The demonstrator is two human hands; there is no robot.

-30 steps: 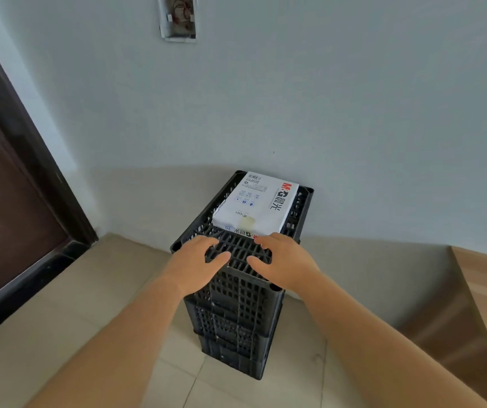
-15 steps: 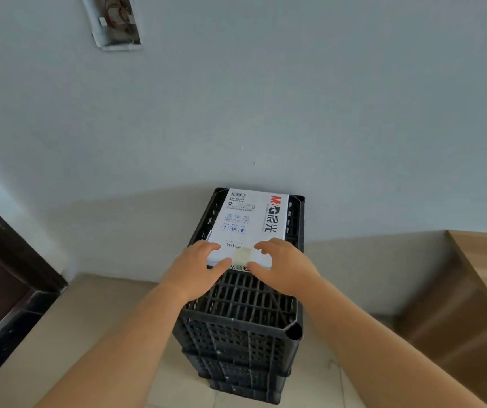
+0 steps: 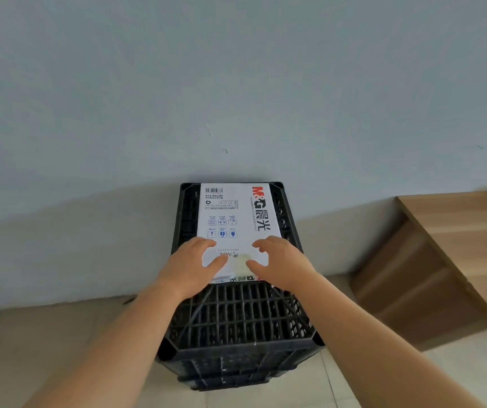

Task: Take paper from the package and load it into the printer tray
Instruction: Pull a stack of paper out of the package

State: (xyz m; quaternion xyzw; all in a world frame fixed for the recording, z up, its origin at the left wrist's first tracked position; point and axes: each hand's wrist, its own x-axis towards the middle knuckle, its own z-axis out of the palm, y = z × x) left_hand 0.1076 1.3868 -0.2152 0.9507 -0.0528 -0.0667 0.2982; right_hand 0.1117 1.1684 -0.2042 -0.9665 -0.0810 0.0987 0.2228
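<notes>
A white paper package (image 3: 236, 219) with red and black print lies flat on the far half of a stack of black plastic crates (image 3: 236, 316), against the wall. My left hand (image 3: 190, 265) rests on the package's near left corner, fingers spread. My right hand (image 3: 282, 262) rests on its near right corner, fingers spread too. Between both thumbs sits a pale tape patch (image 3: 240, 262) at the package's near end. Neither hand has closed on the package. No printer is in view.
A light blue-grey wall (image 3: 236, 98) rises right behind the crates. A wooden desk (image 3: 457, 248) stands at the right. Beige floor tiles (image 3: 45, 343) surround the crate stack.
Both hands have moved forward from the bare crate top onto the package's near end. The view has come closer and turned right, so the dark door at the left has dropped out.
</notes>
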